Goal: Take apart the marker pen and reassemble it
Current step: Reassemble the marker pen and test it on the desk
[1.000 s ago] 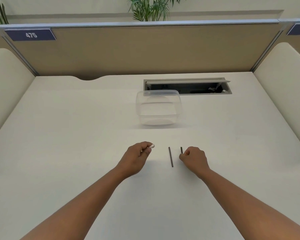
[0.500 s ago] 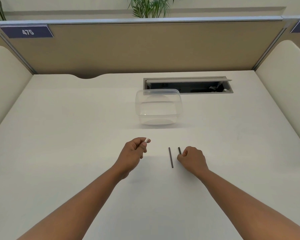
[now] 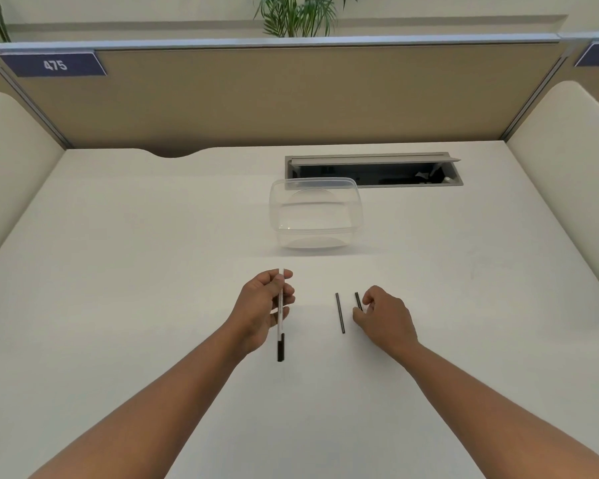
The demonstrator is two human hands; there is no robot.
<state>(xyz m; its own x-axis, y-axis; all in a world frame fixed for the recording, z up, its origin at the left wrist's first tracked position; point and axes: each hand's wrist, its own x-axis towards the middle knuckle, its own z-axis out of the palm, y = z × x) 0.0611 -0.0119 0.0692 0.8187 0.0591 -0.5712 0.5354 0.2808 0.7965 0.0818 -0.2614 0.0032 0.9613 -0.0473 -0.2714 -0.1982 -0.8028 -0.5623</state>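
Marker pen barrel [image 3: 280,307], white with a black end, sits in my left hand [image 3: 261,305], pinched near its top between thumb and fingers. Its long axis runs almost straight away from me, the white end pointing toward the far side of the counter [image 3: 118,271] and the black end toward me, hanging over the counter just beside my wrist. Half a second ago I saw only a short white tip poking out of that fist; now nearly the whole length shows and the hand has turned more open-side up. A thin dark rod [image 3: 340,313] lies flat on the counter between my hands, also pointing away from me, where it lay before. My right hand [image 3: 384,316] rests on the counter with curled fingers closing on a second short dark piece [image 3: 358,300], tilted slightly leftward at its far end; it has barely moved. A clear plastic container [image 3: 315,212] stands farther back, well apart from both hands
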